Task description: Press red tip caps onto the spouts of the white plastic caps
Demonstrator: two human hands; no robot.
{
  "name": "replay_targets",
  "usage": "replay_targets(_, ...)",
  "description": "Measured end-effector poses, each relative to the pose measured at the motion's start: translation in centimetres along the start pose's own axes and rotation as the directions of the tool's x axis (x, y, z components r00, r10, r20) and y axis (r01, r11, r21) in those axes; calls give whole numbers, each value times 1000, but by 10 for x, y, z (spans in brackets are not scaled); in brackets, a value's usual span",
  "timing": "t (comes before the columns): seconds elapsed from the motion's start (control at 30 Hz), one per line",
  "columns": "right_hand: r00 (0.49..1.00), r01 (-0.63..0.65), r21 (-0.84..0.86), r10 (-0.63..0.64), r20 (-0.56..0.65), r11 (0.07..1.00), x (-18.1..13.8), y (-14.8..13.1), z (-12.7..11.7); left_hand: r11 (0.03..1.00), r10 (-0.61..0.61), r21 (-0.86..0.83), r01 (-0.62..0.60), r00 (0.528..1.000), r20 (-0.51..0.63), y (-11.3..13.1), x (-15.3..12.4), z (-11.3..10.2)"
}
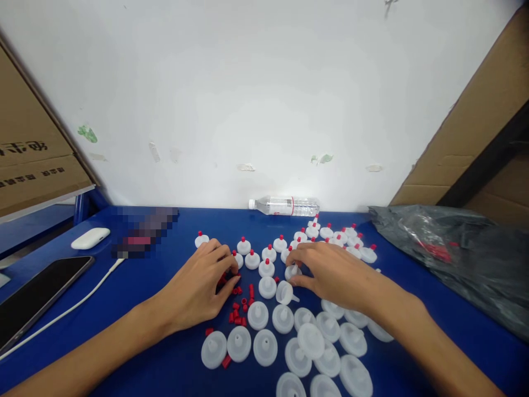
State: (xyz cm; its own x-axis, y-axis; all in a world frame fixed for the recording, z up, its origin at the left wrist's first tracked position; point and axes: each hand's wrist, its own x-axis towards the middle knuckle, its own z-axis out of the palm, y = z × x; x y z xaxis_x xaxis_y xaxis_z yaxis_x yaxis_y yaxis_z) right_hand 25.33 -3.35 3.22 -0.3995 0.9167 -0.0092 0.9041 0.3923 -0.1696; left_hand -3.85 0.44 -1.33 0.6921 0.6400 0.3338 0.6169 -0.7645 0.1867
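Observation:
My left hand is over a loose pile of small red caps. Its thumb and fingertips come together around a red cap, partly hidden by the fingers. My right hand has its thumb and forefinger closed on a translucent white spout lid without a red cap. A tilted spout lid lies just in front of it. Several bare spout lids spread over the near part of the table. Farther back stand several lids with red caps on their spouts.
A clear plastic bottle lies along the wall. On the left of the blue table are a phone, a white earbud case and a white cable. A dark plastic bag spreads at the right, beside cardboard.

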Motion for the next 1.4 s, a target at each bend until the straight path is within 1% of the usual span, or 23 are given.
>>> replay_targets(0.17, 999, 50, -39, -50, -18, 998, 1, -2, 4, 1000, 2, -1, -2, 1000, 22, -2, 0, 2)
replay_targets(0.33, 997, 60, -55, -62, -42, 997, 0, 0, 1, 999, 32, -21, -31, 999, 19, -4, -1, 5)
replay_targets(0.5, 998, 4, -74, -9, -65, 997, -2, -3, -5, 999, 29, -18, -30, 998, -48, 1, 0, 2)
replay_targets(0.6, 992, 30, -85, -40, -119, 996, -1, -5, -3, 998, 57, -32, -61, 991, -124, 4, 0, -3)
replay_targets(0.67, 977, 84, -99, -102, -187, 992, 0, -6, 0, 994, 93, -41, -103, 978, -188, 6, 1, -5)
replay_targets(0.77, 933, 175, -130, -207, -294, 976, 2, -8, 5, 985, 151, -42, -169, 950, -272, 7, 2, -5)
replay_targets(0.83, 907, 214, -164, -259, -334, 963, 4, -10, 7, 978, 182, -37, -204, 931, -318, 7, 2, -4)
replay_targets(0.9, 889, 242, -197, -298, -348, 950, 4, -12, 9, 973, 199, -38, -225, 917, -346, 7, 2, -2)
replay_targets(1.07, 848, 332, -172, -373, -377, 928, 5, -17, 14, 968, 207, -59, -244, 908, -364, 8, 0, 0)
replay_targets(1.17, 819, 388, -200, -436, -373, 900, 5, -22, 18, 964, 221, -50, -261, 893, -393, 9, -1, 0)
replay_targets(1.4, 765, 416, -260, -490, -418, 871, 2, -35, 19, 951, 253, -62, -304, 876, -411, 13, -3, -3)
